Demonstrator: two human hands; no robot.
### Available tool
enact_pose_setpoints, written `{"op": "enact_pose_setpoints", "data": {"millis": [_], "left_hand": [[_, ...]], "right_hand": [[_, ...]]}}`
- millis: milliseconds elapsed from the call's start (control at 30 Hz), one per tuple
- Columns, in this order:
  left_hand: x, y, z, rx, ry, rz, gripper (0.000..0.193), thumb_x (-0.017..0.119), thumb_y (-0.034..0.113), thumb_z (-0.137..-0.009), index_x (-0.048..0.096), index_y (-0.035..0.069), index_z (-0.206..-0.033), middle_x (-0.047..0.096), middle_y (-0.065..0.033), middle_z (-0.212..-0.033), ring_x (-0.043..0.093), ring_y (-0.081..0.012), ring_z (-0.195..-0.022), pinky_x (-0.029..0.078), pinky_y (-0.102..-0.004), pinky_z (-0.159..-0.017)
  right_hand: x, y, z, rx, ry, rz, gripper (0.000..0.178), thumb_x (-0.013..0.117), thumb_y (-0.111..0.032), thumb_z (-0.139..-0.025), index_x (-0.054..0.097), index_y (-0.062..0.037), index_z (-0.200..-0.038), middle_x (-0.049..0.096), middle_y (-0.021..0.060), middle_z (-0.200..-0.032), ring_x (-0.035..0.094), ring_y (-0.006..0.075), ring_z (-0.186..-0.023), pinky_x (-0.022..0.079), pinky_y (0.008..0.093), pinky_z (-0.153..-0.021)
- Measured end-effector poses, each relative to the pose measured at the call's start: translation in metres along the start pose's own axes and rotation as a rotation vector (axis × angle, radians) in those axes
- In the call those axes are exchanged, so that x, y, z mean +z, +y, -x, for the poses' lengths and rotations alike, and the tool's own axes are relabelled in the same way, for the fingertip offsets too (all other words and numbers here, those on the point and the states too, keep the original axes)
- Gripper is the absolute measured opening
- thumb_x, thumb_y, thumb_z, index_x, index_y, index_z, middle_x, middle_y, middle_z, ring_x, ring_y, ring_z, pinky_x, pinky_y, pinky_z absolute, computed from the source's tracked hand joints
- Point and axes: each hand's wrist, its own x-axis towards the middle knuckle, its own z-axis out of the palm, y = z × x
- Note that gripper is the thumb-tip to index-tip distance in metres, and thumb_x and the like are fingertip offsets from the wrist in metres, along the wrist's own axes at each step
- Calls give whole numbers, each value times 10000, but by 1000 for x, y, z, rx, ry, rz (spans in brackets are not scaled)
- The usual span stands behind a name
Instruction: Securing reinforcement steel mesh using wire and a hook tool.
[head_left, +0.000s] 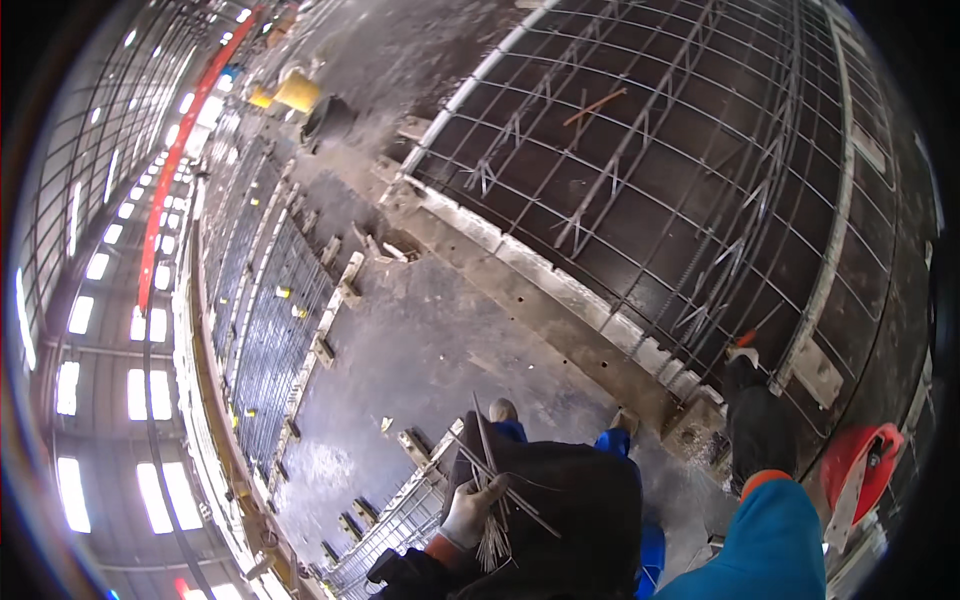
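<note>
pale glove on left hand [470,512] — dark glove, blue orange-cuffed sleeve on right hand [757,430].

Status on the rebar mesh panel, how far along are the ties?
Done: the rebar mesh lies laid out in its form with lattice girders on it; whether crossings are tied cannot be made out. In hand: the left hand grips a bundle of thin wire ties; the right hand, gloved, reaches toward the mesh edge. Left: judging by the full bundle, much tying likely remains.

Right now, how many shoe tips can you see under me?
2: the left shoe tip above the wire bundle, the right shoe tip beside the mould edge. Nothing seems hidden.
</note>
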Motion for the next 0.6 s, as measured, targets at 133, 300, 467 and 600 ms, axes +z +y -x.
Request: {"op": "enact_pose_setpoints", "data": {"millis": [133,300,467,600], "left_hand": [[-5,30,31,-1,110,-72,260,698,207,-953,680,-21,-1077,716,-40,-930,664,-106,-746,543,-263,-660],[-4,67,52,154,5,-33,228,661,193,-976,686,-20,-1054,711,-38,-948,668,-107,-792,543,-273,-698],[24,115,70,222,-69,-23,191,694,221,-959,709,34,-996,690,23,-809,621,-57,-687,494,-236,-605],[48,123,47,347,-202,-83,189,693,209,-962,708,24,-996,668,31,-851,587,-47,-723,481,-250,-626]], "right_hand": [[54,10,98,374,-296,-662,163,737,-221,-857,682,-70,-884,678,56,-719,650,203,-637,508,362,-570],[-36,-25,171,291,-579,-1245,92,645,-129,-939,622,-132,-849,591,-9,-695,568,133,-580,461,294,-530],[-153,-67,332,-145,-726,-1125,176,651,-183,-958,617,-121,-1120,661,9,-934,645,148,-786,525,294,-645],[-197,-158,433,-108,-784,-1254,270,653,-277,-961,617,-91,-1154,655,29,-868,648,157,-740,559,308,-645]]}}
